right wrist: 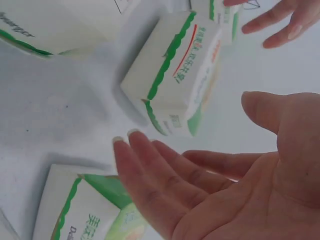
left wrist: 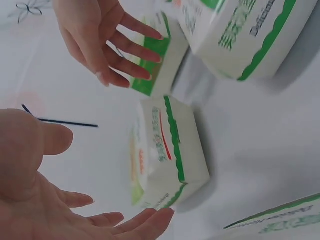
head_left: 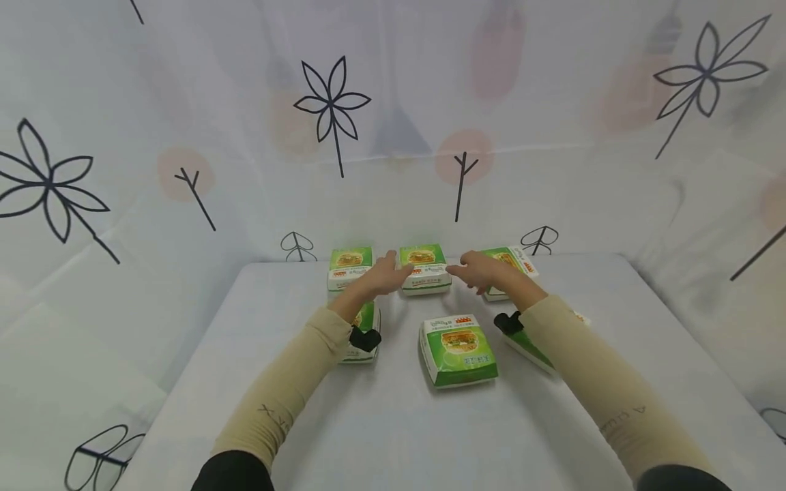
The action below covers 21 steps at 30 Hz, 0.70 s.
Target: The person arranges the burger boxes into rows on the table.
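Note:
Both hands reach over the far part of the table with relaxed fingers and nothing in them. My left hand (head_left: 388, 274) is beside the left edge of the back-middle burger box (head_left: 425, 273), a green and white carton with a burger picture. My right hand (head_left: 482, 271) hovers off that box's right side, partly covering the back-right burger box (head_left: 505, 258). In the left wrist view, the back-middle box (left wrist: 172, 145) stands between the spread left fingers (left wrist: 145, 225) and the right hand (left wrist: 102, 37). In the right wrist view, the right fingertips (right wrist: 131, 145) are near that box's lower corner.
The back-left burger box (head_left: 350, 262) stands at the table's (head_left: 344, 436) far edge. Nearer are a front-left box (head_left: 368, 317) and a front-right box (head_left: 531, 348), both partly hidden by the arms, and a front-middle box (head_left: 459, 349). A patterned white curtain (head_left: 393, 191) rises behind.

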Each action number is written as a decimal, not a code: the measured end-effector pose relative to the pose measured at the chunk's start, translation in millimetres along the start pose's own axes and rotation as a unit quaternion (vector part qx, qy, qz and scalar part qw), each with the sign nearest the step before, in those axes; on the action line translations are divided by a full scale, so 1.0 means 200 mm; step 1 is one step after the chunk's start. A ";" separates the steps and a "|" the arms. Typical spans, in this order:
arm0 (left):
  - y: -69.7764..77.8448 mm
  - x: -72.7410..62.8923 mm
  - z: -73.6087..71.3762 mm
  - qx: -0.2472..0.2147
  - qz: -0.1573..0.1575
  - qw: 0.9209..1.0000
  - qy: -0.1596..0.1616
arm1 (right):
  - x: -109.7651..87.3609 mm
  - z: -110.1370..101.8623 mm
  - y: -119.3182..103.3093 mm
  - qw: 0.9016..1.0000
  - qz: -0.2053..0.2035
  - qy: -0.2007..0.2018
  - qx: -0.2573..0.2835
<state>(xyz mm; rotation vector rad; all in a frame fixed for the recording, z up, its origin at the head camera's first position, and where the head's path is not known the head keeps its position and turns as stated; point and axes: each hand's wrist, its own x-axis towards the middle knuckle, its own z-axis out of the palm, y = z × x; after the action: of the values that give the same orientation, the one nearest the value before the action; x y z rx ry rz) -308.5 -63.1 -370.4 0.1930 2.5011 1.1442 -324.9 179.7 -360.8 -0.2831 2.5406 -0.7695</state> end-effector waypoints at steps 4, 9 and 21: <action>0.02 -0.11 0.02 0.019 0.021 0.999 0.015 | -0.08 0.00 0.02 1.000 -0.004 0.001 -0.028; 0.01 -0.21 0.05 0.020 0.040 0.999 -0.006 | -0.17 0.00 0.04 0.999 -0.016 0.000 -0.035; -0.07 -0.31 0.22 -0.010 0.031 0.997 -0.069 | -0.27 0.09 0.09 0.999 -0.041 -0.032 0.004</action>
<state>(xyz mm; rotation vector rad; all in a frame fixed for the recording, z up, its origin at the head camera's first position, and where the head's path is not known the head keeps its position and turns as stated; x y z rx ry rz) -233.1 -59.4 -388.6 0.3347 2.3774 1.1383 -269.1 203.1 -364.3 -0.4043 2.4780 -0.7883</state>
